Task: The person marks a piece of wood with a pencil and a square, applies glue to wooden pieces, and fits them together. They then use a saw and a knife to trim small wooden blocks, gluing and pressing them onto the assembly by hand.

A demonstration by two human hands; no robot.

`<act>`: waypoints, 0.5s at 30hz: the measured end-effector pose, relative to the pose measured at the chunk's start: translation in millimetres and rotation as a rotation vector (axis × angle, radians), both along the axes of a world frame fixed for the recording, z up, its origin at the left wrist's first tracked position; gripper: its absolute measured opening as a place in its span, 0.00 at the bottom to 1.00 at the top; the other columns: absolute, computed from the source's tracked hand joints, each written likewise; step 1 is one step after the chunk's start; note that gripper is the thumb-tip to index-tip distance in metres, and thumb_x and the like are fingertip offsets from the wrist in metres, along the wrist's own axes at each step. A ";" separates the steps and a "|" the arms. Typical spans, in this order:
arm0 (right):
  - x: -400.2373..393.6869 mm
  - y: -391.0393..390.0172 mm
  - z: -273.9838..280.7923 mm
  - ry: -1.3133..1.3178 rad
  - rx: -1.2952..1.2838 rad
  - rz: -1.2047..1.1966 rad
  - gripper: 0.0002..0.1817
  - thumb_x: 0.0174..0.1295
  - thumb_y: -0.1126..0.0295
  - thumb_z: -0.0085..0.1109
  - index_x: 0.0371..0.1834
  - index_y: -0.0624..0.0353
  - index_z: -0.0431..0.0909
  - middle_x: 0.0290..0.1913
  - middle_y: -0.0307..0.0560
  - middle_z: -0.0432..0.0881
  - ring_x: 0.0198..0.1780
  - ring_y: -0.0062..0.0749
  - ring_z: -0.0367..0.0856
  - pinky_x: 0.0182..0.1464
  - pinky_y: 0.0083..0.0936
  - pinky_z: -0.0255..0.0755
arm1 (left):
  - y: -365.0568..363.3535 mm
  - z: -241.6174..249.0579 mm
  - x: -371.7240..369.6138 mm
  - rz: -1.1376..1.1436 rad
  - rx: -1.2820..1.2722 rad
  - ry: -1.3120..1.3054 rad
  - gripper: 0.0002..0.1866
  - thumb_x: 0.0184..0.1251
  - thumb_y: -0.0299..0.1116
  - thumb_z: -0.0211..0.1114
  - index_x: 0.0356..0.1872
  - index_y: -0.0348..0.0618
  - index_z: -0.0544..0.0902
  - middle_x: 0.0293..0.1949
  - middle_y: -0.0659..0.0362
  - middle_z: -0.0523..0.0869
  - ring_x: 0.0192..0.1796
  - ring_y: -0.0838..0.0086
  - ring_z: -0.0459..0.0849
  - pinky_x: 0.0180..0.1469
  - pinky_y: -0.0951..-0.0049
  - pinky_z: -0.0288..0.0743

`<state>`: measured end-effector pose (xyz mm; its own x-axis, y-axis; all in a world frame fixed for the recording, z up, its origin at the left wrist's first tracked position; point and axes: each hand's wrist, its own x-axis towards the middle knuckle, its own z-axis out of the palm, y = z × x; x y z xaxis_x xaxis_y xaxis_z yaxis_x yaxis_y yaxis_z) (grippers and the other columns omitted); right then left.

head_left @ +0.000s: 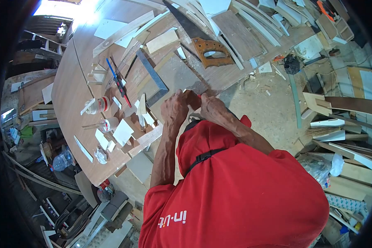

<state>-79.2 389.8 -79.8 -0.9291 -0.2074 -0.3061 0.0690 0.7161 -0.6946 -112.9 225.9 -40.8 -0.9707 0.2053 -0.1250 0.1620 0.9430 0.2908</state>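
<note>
At the near edge of the wooden table, my left hand [174, 107] is closed on one side of a small brown piece of wood [192, 100]. My right hand [213, 108] grips the other side of that piece, fingers curled and partly hidden. A bit of red shows beside the right fingers, too small to name. Just beyond the hands lies a flat grey-brown board [180, 76]. A carpenter's square [155, 78] rests against it, its corner near my left hand. Farther off is a handsaw [204, 49] with a wooden handle.
Left of the hands on the table [76, 124] are white and wooden offcuts [123, 132], a jar [97, 105], a cup with brushes [110, 124], and blue and red tools [119, 82]. Long strips [256, 25] pile up at the back. Boards [347, 153] crowd the floor at right.
</note>
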 end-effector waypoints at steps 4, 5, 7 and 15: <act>-4.1 -0.9 -13.0 0.020 -0.024 -0.024 0.14 0.62 0.69 0.47 0.38 0.73 0.73 0.29 0.72 0.81 0.36 0.64 0.84 0.40 0.49 0.78 | 1.9 6.2 0.2 -0.009 -0.010 -0.026 0.06 0.64 0.33 0.56 0.36 0.42 0.76 0.33 0.48 0.86 0.38 0.50 0.85 0.39 0.53 0.76; -5.7 0.1 -12.7 0.027 -0.024 -0.025 0.14 0.62 0.69 0.47 0.38 0.73 0.73 0.29 0.72 0.81 0.36 0.64 0.84 0.40 0.49 0.78 | 1.8 6.5 -1.0 -0.005 -0.006 -0.022 0.06 0.64 0.33 0.56 0.36 0.42 0.76 0.33 0.48 0.86 0.38 0.50 0.85 0.38 0.53 0.76; -8.5 0.4 4.1 0.005 -0.079 -0.067 0.14 0.61 0.69 0.46 0.37 0.73 0.73 0.29 0.73 0.81 0.36 0.66 0.84 0.40 0.51 0.78 | 0.9 7.4 -2.8 -0.006 -0.011 -0.030 0.06 0.64 0.33 0.56 0.36 0.42 0.76 0.34 0.48 0.86 0.38 0.50 0.86 0.39 0.53 0.76; 2.4 7.6 -4.4 -0.044 -0.021 0.008 0.15 0.64 0.68 0.44 0.40 0.72 0.73 0.30 0.73 0.81 0.39 0.66 0.83 0.44 0.52 0.76 | -0.4 6.8 -7.3 0.022 -0.003 -0.041 0.10 0.65 0.36 0.57 0.39 0.40 0.78 0.35 0.46 0.86 0.39 0.49 0.86 0.40 0.51 0.76</act>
<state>-76.8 397.4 -84.2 -0.9133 -0.2212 -0.3420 0.0944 0.7018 -0.7061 -120.2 225.5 -34.0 -0.9689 0.1841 -0.1657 0.1296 0.9469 0.2942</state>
